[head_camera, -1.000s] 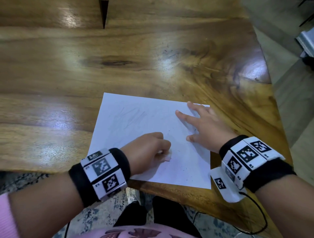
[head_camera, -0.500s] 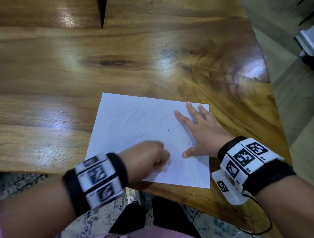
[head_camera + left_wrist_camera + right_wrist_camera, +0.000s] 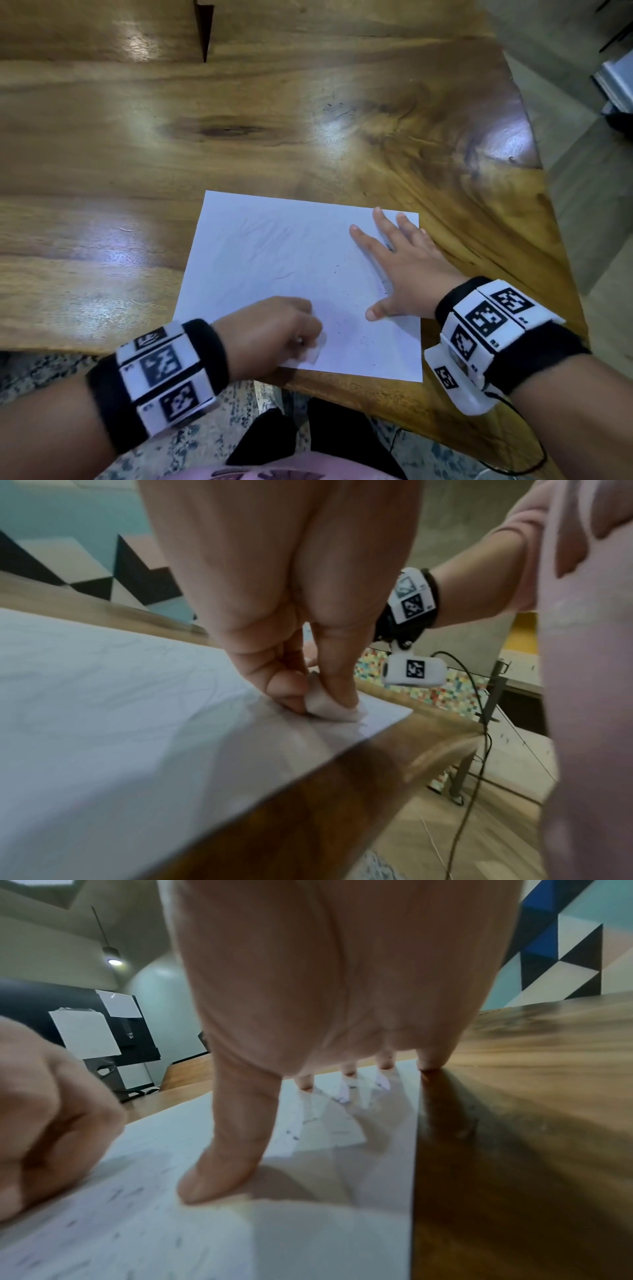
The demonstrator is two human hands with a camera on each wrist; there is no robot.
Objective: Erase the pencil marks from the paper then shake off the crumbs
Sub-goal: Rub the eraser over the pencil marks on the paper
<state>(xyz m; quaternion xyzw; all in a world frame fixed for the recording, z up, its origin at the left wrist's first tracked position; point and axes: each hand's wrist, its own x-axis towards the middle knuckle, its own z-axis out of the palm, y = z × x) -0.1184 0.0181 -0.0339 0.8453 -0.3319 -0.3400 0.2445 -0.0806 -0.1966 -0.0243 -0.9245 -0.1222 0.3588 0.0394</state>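
- A white sheet of paper (image 3: 298,274) lies flat on the wooden table (image 3: 171,154), in the lower centre of the head view, its near edge close to the table's near edge.
- The left hand (image 3: 270,332) is at the lower left part of the sheet, fingers curled tight around a small white eraser (image 3: 313,353); in the left wrist view the eraser (image 3: 329,707) is pinched between thumb and fingers and pressed onto the paper (image 3: 120,710) near its corner.
- The right hand (image 3: 404,270) lies palm down on the right side of the sheet, fingers straight and spread wide, thumb out toward the lower centre.
- In the right wrist view the thumb (image 3: 232,1153) presses the paper (image 3: 308,1231), and the outermost fingertip sits at the sheet's right edge, on or just beside the bare wood.
- Small dark crumbs (image 3: 356,337) are scattered on the sheet between the two hands; faint grey pencil marks (image 3: 260,236) show in its upper left part.
- Both wrists carry black bands with white marker tags.
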